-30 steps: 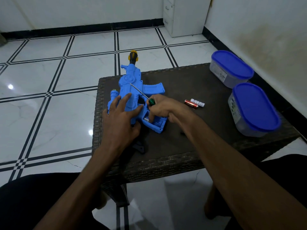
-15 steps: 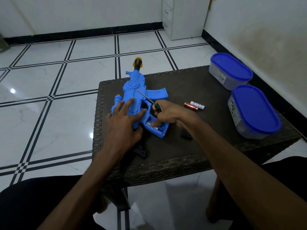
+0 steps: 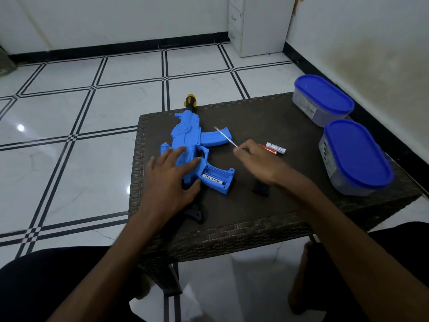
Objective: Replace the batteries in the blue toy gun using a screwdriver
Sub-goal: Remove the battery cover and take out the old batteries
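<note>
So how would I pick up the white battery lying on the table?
Pinch the white battery across its round middle, coming straight down from above. It lies flat, and the red battery sits tight along its near side, so end-to-end fingertips probably work best. The right hand holds the screwdriver.

"Heybright" reads in black letters on the white label of the battery lying in the open compartment of the toy gun. Print on the loose batteries and the tub labels is too small to read.
</note>
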Demonstrator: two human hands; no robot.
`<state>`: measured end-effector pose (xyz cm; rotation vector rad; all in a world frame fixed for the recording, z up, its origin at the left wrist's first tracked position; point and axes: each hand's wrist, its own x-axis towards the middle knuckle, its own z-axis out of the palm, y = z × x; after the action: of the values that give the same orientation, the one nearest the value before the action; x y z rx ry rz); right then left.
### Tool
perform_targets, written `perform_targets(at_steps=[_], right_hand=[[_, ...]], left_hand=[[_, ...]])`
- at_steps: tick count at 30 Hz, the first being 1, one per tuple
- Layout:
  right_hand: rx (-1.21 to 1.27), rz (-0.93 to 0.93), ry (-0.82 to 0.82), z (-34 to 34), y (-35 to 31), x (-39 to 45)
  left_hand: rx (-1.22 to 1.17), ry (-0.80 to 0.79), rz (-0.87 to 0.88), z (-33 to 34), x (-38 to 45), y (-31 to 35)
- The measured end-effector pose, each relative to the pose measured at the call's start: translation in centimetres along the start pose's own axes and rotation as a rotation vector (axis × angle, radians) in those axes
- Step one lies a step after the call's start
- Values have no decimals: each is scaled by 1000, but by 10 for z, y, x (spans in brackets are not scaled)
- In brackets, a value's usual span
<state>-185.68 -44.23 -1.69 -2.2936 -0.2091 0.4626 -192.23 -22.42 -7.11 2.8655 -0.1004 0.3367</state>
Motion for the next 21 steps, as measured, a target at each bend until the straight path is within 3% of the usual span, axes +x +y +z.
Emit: perform_targets(at_steps=[5, 10, 17, 21], right_hand=[[41, -285, 136, -7, 11, -1], [215, -384, 238, -12, 13, -14], [473, -320, 274, 2, 11, -17], [447, -282, 284, 11, 7, -13]], left_hand=[[-45, 207, 122, -8, -8, 9], [-78, 190, 117, -9, -12, 10], [-228, 196, -31, -3, -11, 5], [-254, 202, -42, 0, -8, 3]])
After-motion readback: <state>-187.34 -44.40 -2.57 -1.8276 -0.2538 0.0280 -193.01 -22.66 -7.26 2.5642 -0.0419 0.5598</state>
